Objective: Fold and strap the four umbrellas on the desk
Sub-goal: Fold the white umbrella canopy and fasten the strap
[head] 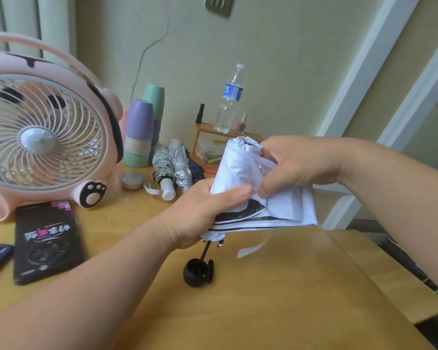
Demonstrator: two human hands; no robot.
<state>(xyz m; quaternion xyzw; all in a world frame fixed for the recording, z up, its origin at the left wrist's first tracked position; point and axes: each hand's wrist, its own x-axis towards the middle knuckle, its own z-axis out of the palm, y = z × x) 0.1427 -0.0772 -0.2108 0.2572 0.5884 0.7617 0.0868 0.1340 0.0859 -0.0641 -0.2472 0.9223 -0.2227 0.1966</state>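
Note:
I hold a white umbrella [240,170] with black edge stripes above the wooden desk [276,286]. My left hand [202,213] grips its lower part, thumb across the cloth. My right hand [299,165] pinches the folded cloth near the top. Its black round handle [199,272] hangs just over the desk, and its white strap [250,250] dangles loose. Three more umbrellas lie by the cups: a white-handled patterned one [162,170], a silver one [180,165] and a dark blue one [196,168], partly hidden behind the others.
A pink fan [43,137] stands at the left. A black phone [46,241] lies in front of it. Stacked cups [139,132], a small round tin [132,180], a wooden rack [208,137] and a water bottle [230,97] stand at the back. The desk's right edge [400,286] is near.

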